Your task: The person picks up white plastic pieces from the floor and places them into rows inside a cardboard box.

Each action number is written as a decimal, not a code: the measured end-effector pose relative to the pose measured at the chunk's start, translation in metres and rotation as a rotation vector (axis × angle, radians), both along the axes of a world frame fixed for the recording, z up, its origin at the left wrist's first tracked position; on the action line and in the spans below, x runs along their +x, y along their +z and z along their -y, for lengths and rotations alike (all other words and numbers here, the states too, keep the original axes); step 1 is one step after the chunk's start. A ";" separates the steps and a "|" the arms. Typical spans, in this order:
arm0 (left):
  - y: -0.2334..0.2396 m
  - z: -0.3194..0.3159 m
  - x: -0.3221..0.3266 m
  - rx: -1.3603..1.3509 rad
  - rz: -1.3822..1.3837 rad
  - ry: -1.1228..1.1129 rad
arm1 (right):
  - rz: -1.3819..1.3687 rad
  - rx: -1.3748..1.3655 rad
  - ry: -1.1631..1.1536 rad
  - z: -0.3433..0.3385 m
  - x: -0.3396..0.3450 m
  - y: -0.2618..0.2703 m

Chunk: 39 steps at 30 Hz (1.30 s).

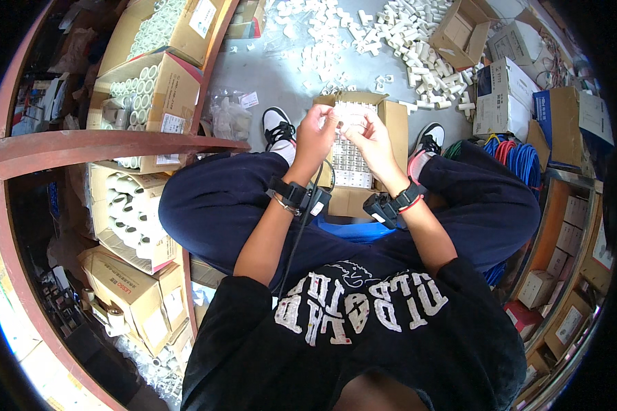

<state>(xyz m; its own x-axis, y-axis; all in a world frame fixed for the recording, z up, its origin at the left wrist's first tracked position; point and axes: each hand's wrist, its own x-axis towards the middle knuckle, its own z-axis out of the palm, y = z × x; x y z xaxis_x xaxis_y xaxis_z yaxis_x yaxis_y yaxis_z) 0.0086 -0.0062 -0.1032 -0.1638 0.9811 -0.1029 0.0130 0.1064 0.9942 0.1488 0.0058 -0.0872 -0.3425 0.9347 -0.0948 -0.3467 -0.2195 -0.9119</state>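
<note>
An open cardboard box (394, 123) stands on the floor between my shoes, holding rows of small white plastic fittings (354, 164). Above it, my left hand (320, 126) and my right hand (370, 134) are close together, fingers bent towards each other. A small pale piece (343, 123) shows between the fingertips; glare and the fingers hide its shape, and which hand grips it is unclear.
White pipe fittings (421, 56) lie in heaps on the floor ahead. Left, a red metal shelf frame (133, 144) holds cartons of fittings. A clear plastic bag (230, 115) lies beside it. Right are a white carton (501, 97), blue coiled cable (519, 164) and shelved boxes.
</note>
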 end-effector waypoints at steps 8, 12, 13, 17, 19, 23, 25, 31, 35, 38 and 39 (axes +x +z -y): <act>0.003 0.001 0.002 0.011 0.010 0.070 | -0.087 -0.170 -0.031 0.002 -0.003 0.000; 0.010 0.002 0.002 -0.050 0.100 0.060 | 0.038 -0.086 -0.036 -0.006 0.008 -0.003; 0.012 0.002 0.002 -0.064 0.098 0.049 | 0.039 -0.086 -0.036 -0.007 0.010 -0.003; 0.018 0.004 0.004 -0.122 0.140 0.045 | 0.211 0.061 -0.025 -0.013 0.017 -0.005; 0.018 0.004 0.003 -0.130 0.154 -0.031 | 0.227 0.096 -0.004 -0.014 0.018 -0.007; 0.020 0.005 0.003 -0.172 0.214 -0.050 | 0.263 0.167 -0.051 -0.012 0.014 -0.010; 0.020 0.004 0.003 -0.200 0.289 -0.048 | 0.288 0.200 -0.059 -0.011 0.012 -0.012; 0.024 0.005 0.004 -0.209 0.325 -0.051 | 0.294 0.225 -0.063 -0.009 0.012 -0.012; 0.025 0.005 0.005 -0.212 0.285 -0.054 | 0.344 0.235 -0.099 -0.010 0.011 -0.013; 0.024 0.005 0.005 -0.201 0.267 -0.070 | 0.295 0.207 -0.122 -0.010 0.010 -0.013; 0.024 0.005 0.005 -0.203 0.273 -0.070 | 0.279 0.197 -0.125 -0.010 0.010 -0.013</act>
